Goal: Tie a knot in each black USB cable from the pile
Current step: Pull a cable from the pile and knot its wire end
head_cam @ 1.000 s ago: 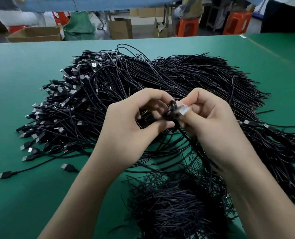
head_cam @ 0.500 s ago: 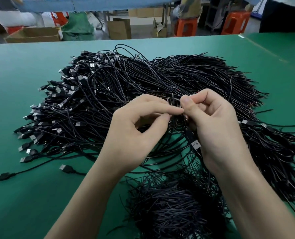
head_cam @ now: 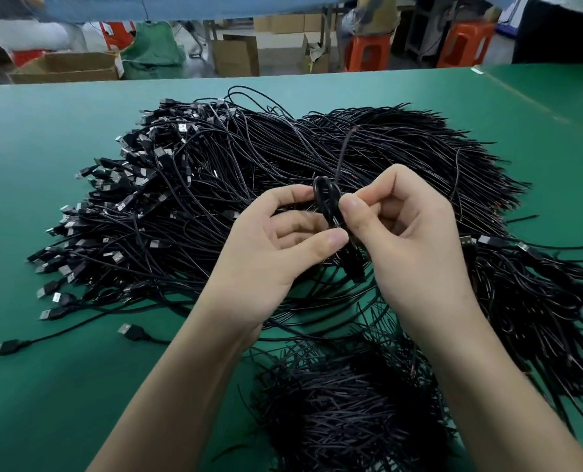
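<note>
Both hands meet over the middle of the green table point(head_cam: 62, 137), working one black USB cable point(head_cam: 329, 211) held between them. The left hand point(head_cam: 280, 243) is half closed: its forefinger curls over to touch the top of a small upright loop in the cable, its thumb presses the strand lower down, and the other fingers are folded loosely into the palm. The right hand point(head_cam: 412, 240) is closed more tightly, pinching the loop's right side between thumb and forefinger, with the remaining fingers tucked in behind. Below the pinch the cable drops toward six o'clock, and a thin strand rises from the loop toward twelve. The pile point(head_cam: 235, 172) of black cables lies under and beyond the hands, fanning from eight o'clock round to four, its plugs point(head_cam: 113, 257) massed at nine to eleven. The plugs carry small pale marks too small to read. A separate bundle point(head_cam: 344, 410) of cable ends sits at six o'clock, between the forearms. Past the table's far edge, at twelve to one o'clock, stand cardboard boxes point(head_cam: 235, 57) and orange stools point(head_cam: 368, 52); any print on them is blurred.
</note>
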Motion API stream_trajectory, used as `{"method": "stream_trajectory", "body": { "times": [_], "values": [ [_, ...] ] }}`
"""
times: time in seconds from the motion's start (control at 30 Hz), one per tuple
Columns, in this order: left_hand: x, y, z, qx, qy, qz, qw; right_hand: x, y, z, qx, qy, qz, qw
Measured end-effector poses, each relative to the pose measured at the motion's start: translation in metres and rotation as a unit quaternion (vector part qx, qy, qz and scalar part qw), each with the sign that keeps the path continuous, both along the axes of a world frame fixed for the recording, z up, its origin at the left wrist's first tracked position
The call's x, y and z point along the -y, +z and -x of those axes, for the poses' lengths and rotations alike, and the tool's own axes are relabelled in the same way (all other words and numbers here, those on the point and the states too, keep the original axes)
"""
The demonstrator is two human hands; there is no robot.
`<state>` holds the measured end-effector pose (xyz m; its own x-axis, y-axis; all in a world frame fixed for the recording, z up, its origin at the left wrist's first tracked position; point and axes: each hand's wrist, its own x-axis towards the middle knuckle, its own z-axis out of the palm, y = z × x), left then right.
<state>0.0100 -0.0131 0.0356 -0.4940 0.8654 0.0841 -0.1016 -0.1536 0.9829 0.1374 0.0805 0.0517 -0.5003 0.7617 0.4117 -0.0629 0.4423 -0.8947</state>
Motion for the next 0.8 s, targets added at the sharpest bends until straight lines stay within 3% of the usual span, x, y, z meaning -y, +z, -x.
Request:
{"method": "stream_trajectory", "body": {
  "times": [0.23, 0.43, 0.7, 0.8],
  "values": [
    [0.0, 0.004, -0.009, -0.232, 0.07, -0.046, 0.969, 0.0, 0.002, 0.0, -0.054, 0.032, 0.164, 0.984],
    [0.003, 0.007, -0.007, -0.356, 0.106, -0.069, 0.926, 0.0, 0.001, 0.002, -0.104, 0.105, 0.342, 0.928],
    [0.008, 0.002, 0.012, -0.571, 0.098, -0.142, 0.803, 0.002, -0.001, 0.002, -0.056, 0.133, 0.422, 0.895],
    [0.007, 0.0, 0.012, -0.569, 0.117, -0.141, 0.802, 0.004, -0.005, -0.003, -0.039, 0.132, 0.412, 0.901]
  ]
}}
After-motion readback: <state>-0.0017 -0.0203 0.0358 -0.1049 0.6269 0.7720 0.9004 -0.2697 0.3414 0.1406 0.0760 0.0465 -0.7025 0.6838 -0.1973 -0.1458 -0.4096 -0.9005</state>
